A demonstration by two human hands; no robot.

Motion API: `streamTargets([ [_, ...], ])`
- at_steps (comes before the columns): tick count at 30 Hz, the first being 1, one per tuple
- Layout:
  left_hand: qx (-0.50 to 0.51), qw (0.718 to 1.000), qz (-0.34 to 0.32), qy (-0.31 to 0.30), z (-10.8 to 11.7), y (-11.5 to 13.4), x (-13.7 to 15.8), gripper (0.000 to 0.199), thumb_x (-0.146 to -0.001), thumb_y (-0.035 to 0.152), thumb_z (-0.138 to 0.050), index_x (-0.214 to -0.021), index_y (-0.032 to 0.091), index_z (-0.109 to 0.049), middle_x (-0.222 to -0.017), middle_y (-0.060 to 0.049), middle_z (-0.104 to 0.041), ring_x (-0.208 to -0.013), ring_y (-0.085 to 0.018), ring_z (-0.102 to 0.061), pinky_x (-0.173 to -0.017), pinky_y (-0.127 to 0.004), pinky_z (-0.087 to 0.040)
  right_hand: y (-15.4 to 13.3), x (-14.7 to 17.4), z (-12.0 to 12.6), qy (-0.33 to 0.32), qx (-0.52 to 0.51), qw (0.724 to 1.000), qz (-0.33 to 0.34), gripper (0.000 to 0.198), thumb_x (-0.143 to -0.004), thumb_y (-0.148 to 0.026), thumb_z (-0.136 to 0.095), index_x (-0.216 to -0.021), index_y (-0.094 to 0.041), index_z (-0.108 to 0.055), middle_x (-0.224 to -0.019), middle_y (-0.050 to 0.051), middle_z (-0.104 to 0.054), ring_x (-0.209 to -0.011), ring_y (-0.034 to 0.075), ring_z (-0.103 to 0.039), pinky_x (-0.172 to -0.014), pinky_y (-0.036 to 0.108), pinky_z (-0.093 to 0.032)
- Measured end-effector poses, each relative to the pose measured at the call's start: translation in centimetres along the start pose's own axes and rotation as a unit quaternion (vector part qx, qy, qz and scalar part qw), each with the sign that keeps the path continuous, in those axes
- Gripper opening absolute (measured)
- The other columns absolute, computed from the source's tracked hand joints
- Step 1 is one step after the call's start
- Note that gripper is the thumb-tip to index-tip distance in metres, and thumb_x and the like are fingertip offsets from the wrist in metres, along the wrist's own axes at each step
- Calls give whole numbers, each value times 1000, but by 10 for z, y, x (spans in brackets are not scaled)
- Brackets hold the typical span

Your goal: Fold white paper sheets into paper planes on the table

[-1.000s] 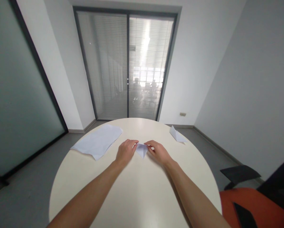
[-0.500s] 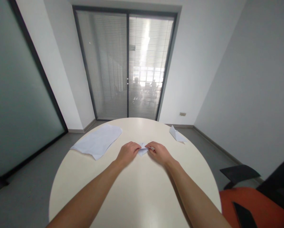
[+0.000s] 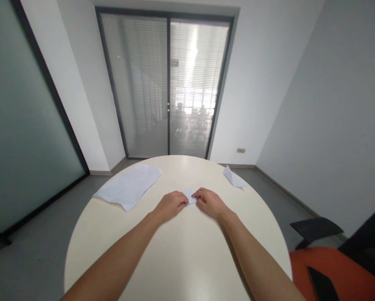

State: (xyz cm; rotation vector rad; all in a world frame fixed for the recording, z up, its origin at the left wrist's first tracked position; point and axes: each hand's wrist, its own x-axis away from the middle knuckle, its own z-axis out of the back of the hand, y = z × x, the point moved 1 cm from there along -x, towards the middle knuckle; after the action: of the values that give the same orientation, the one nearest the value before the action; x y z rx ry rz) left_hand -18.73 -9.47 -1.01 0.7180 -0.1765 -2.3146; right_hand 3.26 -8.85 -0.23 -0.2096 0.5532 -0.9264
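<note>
A small piece of folded white paper [image 3: 190, 195] lies on the round table between my hands. My left hand [image 3: 173, 202] grips its left and lower edge, thumb and fingers pinched together. On its right side, my right hand [image 3: 209, 200] holds the paper with curled, closed fingers. The fingers cover both sides of the paper, so only its middle shows, with a crease in it.
White sheets of paper [image 3: 129, 186] lie at the table's left edge. A folded paper shape [image 3: 234, 179] sits at the far right edge. The round cream table [image 3: 187, 255] fills the middle. An orange chair [image 3: 341, 271] with black armrests stands at the right.
My left hand has moved slightly down and toward me at the paper's edge. The paper's raised fold now lies flatter. My right hand has barely moved.
</note>
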Motion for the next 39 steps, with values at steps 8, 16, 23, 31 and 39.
streamTargets([
  [8, 29, 998, -43, -18, -1, 3, 2, 14, -93, 22, -59, -99, 24, -71, -103, -1, -72, -101, -17, -63, -94, -29, -48, -2, 0, -1, -1, 23, 1000, 5, 23, -91, -25, -56, -105, -22, -73, -100, 7, -70, -97, 21, -62, -88, 33, -48],
  [16, 56, 998, 3, -7, -2, 5, -1, 21, -97, 23, -51, -110, 22, -67, -109, -4, -72, -101, -18, -64, -93, -30, -49, -4, 0, -1, -20, 7, 999, 32, 37, -85, -28, -64, -120, -18, -67, -115, 11, -67, -108, 25, -59, -97, 39, -45],
  [23, -17, 997, 64, 32, -7, -2, 1, 38, -90, 25, -61, -128, 20, -59, -123, -8, -67, -113, -23, -60, -99, -38, -49, -10, 0, -2, -31, -13, 999, 26, 45, -81, -29, -66, -125, -18, -64, -109, 10, -70, -96, 24, -63, -88, 36, -49],
  [31, -20, 999, 30, -23, -12, -9, 4, 37, -90, 31, -59, -125, 19, -64, -136, -8, -62, -130, -27, -52, -111, -45, -40, -8, 2, -3, -40, -17, 997, 59, 56, -77, -39, -72, -129, -20, -63, -125, 13, -66, -114, 29, -60, -101, 43, -46],
  [39, -14, 997, 50, -57, -3, 0, 5, 50, -85, 38, -64, -130, 18, -60, -140, -11, -58, -134, -31, -48, -113, -48, -37, -2, 2, -6, -75, -20, 994, 78, 58, -81, -49, -70, -132, -23, -62, -137, 12, -60, -129, 31, -53, -115, 50, -34],
])
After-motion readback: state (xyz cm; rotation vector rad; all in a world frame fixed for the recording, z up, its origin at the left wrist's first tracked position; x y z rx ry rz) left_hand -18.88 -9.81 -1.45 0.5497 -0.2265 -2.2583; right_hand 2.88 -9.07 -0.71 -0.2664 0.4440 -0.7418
